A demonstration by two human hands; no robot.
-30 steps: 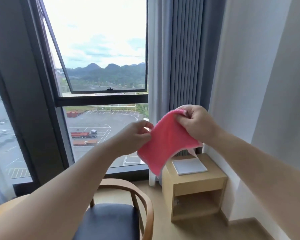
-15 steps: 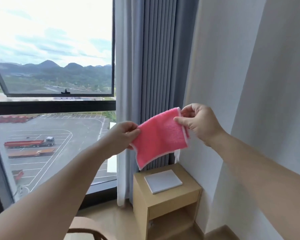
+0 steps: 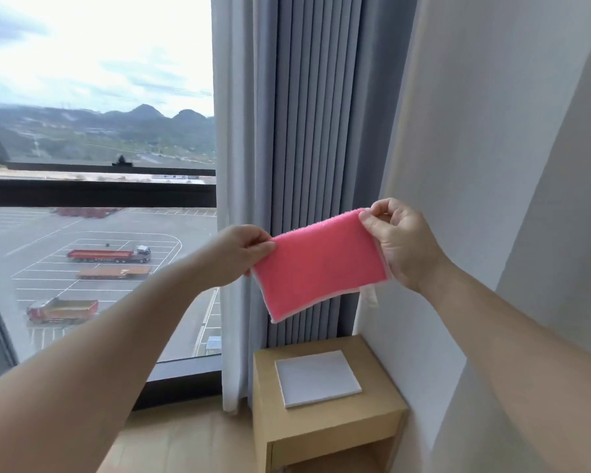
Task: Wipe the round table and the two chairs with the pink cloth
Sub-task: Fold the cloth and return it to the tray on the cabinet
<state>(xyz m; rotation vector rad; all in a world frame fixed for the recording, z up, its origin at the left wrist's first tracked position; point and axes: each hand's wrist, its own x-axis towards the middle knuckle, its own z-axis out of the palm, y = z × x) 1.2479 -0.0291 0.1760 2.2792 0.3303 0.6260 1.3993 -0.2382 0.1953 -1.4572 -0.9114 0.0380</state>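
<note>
The pink cloth [image 3: 316, 264] is stretched flat in the air at chest height, in front of the grey curtain. My left hand [image 3: 234, 256] pinches its left edge between thumb and fingers. My right hand [image 3: 400, 242] pinches its upper right corner, with a small white tag hanging below that side. The round table and both chairs are out of view.
A small wooden side cabinet [image 3: 328, 425] stands in the corner below the cloth, with a white square pad [image 3: 316, 377] on top. The grey curtain [image 3: 307, 131] hangs behind, a large window [image 3: 93, 165] lies to the left, and a white wall [image 3: 492, 165] is at the right.
The view has swung to the right, so the chair has dropped out of sight. My hands have pulled apart and the cloth has gone from crumpled to spread flat.
</note>
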